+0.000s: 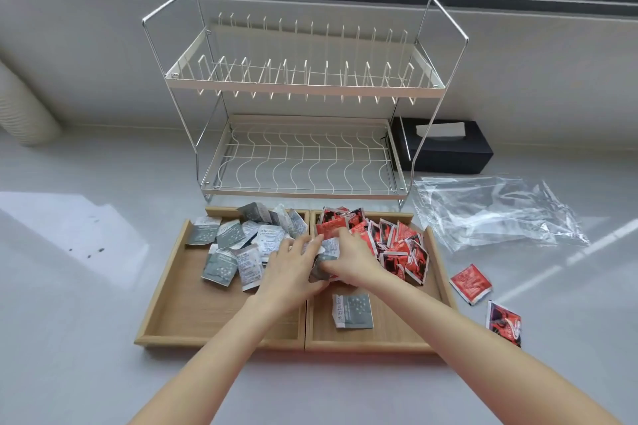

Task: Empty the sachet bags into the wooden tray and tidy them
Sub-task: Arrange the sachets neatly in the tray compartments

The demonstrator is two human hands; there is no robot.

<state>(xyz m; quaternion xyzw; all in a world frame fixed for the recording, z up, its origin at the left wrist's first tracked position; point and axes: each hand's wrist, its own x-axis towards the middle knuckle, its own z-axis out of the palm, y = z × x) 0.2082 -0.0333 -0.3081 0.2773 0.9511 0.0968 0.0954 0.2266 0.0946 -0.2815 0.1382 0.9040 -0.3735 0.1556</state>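
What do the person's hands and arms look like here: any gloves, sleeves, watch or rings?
Both the left hand and right hand are bare, with no gloves. Both forearms are uncovered as far as the frame shows, so no sleeves are visible. No watch, bracelet or ring shows.

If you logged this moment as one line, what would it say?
hands: left, right gathering grey sachets at tray divider | red sachets outside tray: two | bags: emptied

Head camera looks steeply down, close overhead.
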